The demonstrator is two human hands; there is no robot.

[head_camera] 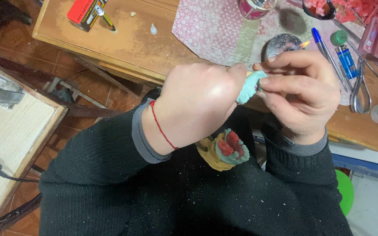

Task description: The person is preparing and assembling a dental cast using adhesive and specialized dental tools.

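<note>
Both hands grip smooth mint-green cast — curved.

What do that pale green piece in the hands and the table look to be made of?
Pale green piece: matte and chalky, likely plaster or stone cast; the look leaves it open. Held between left hand and right hand. Table: wood, with visible grain and a worn, dusty varnish.
</note>
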